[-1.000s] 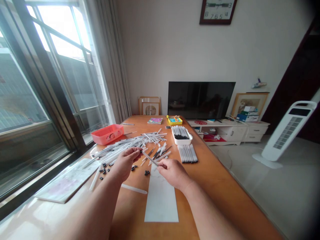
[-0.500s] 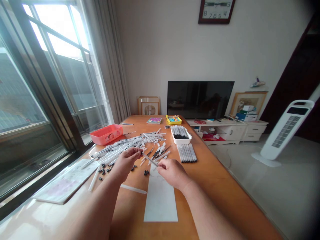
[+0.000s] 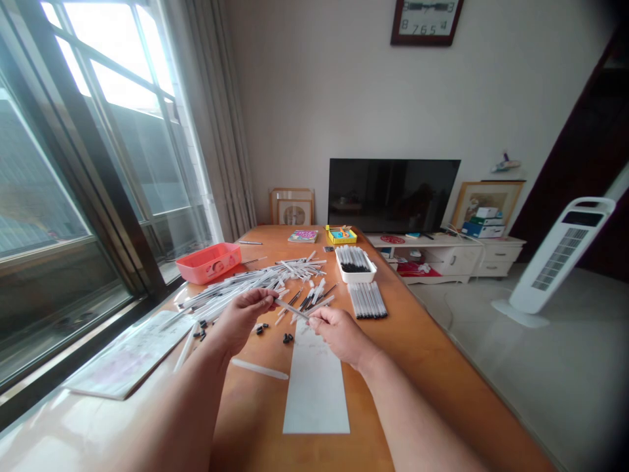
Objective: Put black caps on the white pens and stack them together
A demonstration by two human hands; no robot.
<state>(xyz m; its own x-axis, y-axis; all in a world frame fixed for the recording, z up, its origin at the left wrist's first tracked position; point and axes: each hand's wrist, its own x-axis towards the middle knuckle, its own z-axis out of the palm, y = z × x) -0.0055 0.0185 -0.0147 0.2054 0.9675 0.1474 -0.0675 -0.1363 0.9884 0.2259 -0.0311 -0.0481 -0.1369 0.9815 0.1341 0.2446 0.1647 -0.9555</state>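
Note:
Over the orange wooden table point(image 3: 432, 367), my left hand point(image 3: 240, 318) and my right hand point(image 3: 339, 331) are raised close together. A thin white pen barrel point(image 3: 291, 309) slants between them: the right hand pinches its lower end, and the left hand's pinched fingertips meet its upper end. What the left fingers hold there is too small to make out. Behind the hands lies a big loose pile of white pen barrels point(image 3: 246, 285). Small black caps point(image 3: 287, 338) are scattered on the table below the hands. A white paper strip point(image 3: 317, 387) lies under the right wrist.
A red basket point(image 3: 209, 262) stands at the left near the window. A white tray of pens point(image 3: 356, 264) and a neat row of finished pens point(image 3: 367, 300) lie at the right. A booklet point(image 3: 130, 354) rests at the left edge. A TV and a tower fan stand beyond.
Both hands have risen slightly and moved a little closer together, keeping the pen barrel between them. The rest of the table is unchanged.

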